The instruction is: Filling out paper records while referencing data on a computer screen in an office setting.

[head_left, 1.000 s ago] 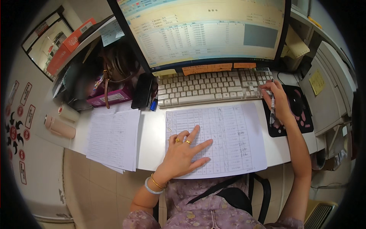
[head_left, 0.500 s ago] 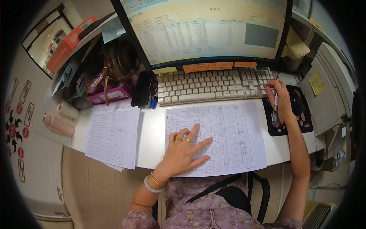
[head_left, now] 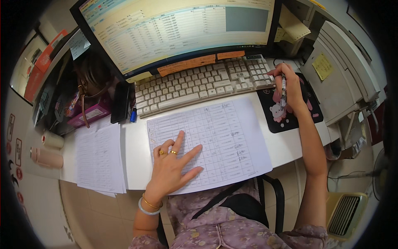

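Note:
My left hand (head_left: pixel 169 168) lies with fingers spread on a printed table sheet (head_left: pixel 244 159), its index finger pointing up along the rows. Handwritten marks show in the right-hand columns. A clear pen (head_left: pixel 283 94) is tucked in my right hand (head_left: pixel 292 85), pointing down. The fingertips of that hand are at the number keys on the right end of a cream keyboard (head_left: pixel 190 88). Below this hand lies a black mouse pad (head_left: pixel 271 123) with a pink bear print. Behind the keyboard stands a lit monitor (head_left: pixel 174 35) showing rows of data.
At left, a paper stack (head_left: pixel 99 159) lies near two bottles, one pink (head_left: pixel 47 157). A dark phone (head_left: pixel 120 101), blue marker (head_left: pixel 133 115), purple box (head_left: pixel 93 114) and brown bag (head_left: pixel 93 76) crowd the left back. A pale printer (head_left: pixel 340 70) stands at right.
The whole view has swung to the right, so desk things sit further left and tilted. Both hands keep nearly the same places on the sheet and at the number keys.

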The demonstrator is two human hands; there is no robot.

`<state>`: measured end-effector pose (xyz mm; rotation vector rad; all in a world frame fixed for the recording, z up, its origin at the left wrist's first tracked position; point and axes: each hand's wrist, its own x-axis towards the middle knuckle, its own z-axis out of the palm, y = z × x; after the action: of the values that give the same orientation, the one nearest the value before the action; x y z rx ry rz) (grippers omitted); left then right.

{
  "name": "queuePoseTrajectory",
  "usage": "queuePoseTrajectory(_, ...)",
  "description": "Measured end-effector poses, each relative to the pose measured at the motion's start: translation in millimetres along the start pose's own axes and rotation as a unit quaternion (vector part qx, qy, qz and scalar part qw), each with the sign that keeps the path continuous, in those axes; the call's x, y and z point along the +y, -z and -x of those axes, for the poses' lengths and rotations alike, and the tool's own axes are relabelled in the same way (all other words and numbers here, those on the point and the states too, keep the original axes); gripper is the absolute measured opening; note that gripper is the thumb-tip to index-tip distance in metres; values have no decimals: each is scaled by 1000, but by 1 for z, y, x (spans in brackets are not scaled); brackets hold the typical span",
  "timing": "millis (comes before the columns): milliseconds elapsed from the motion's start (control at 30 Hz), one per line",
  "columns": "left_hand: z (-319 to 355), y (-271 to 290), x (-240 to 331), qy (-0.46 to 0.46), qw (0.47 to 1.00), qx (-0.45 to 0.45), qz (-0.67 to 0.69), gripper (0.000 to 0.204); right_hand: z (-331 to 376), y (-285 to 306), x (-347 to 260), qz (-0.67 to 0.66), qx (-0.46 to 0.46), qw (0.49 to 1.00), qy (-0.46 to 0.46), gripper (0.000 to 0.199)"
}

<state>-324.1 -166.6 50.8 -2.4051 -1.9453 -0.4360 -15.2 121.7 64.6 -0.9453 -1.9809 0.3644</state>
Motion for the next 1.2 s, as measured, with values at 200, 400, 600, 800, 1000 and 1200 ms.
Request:
queuePoseTrajectory(200,0,0,-1,0,1000,-1,7,51,0,-2,1,4,-8,1000,7,7)
queuePoseTrajectory(400,-1,0,-2,2,1000,-4,9,51,2,-7,-8,-43,-28,998,-30,5)
queuePoseTrajectory(600,-5,4,1,-4,1000,-28,12,53,2,-2,1,30,-43,998,27,15)
queuePoseTrajectory(800,0,4,-1,17,999,-35,13,52,4,-21,-13,2,-47,998,37,13)
queuePoseTrajectory(1000,-4,2,-2,9,1000,-25,15,52,0,-30,-7,113,-71,988,78,16)
queuePoseTrajectory(1200,-2,4,-2,7,1000,-15,11,53,7,-44,-22,47,-128,983,122,17)
